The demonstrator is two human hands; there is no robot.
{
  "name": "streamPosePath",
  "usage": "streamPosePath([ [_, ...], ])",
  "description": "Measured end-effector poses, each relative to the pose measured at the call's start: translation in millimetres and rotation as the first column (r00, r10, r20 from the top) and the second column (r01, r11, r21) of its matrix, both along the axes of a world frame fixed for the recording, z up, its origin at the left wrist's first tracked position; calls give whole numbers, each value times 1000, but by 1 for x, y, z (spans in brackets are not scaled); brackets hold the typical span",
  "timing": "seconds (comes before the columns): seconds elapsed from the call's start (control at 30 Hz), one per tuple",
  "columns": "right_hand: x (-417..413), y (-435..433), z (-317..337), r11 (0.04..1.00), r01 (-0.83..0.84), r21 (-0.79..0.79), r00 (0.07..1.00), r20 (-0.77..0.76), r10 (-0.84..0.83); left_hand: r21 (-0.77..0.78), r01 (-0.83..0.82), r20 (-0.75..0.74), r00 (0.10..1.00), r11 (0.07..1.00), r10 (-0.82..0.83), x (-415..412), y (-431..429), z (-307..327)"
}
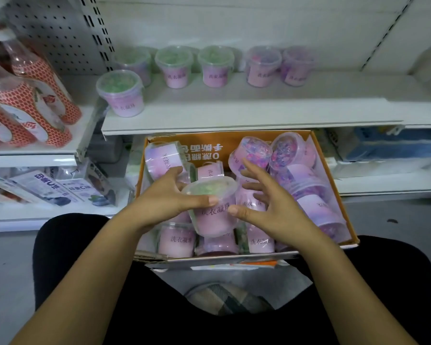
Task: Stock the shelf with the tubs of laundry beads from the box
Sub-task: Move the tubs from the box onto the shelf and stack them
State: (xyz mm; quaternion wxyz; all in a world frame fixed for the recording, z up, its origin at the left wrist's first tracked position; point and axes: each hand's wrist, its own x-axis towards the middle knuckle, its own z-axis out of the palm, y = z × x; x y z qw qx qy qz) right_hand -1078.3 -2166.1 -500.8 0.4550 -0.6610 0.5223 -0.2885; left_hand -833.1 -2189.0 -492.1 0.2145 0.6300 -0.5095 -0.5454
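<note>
While it hovered over the cardboard box [334, 168], the left hand [167, 195] held one green-bead tub [209, 212], tilted, thumb across its front: grip closed round that tub. Right hand [269, 210]: fingers spread, thumb tip at the tub's label, grip open. Box contents: further tubs [306, 175] lay jumbled, some on their sides. White shelf [234, 115] above the box carried six upright shelf tubs [121, 95], five in a back row, one forward at left. Red-patterned bottles [28, 100] stood on the neighbouring shelf.
</note>
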Motion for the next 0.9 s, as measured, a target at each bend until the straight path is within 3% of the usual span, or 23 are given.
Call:
streamPosePath([
  [0.1,5,-14,4,990,-137,-16,990,-17,137,4,105,22,994,994,-105,6,-5,3],
  [0.3,21,-35,4,961,-278,-2,959,-53,277,-33,117,29,993,993,-116,27,-21,-1],
  [0.57,53,-74,-2,988,-105,-114,990,78,114,-179,-33,-56,998,983,23,63,-48,-7],
  [0.77,76,-124,9,965,105,-242,989,129,-75,-432,-42,317,928,901,195,108,-94,-38],
  [0.9,95,-166,9,939,158,-304,984,129,-124,-505,-91,373,873,858,313,124,-112,-65],
])
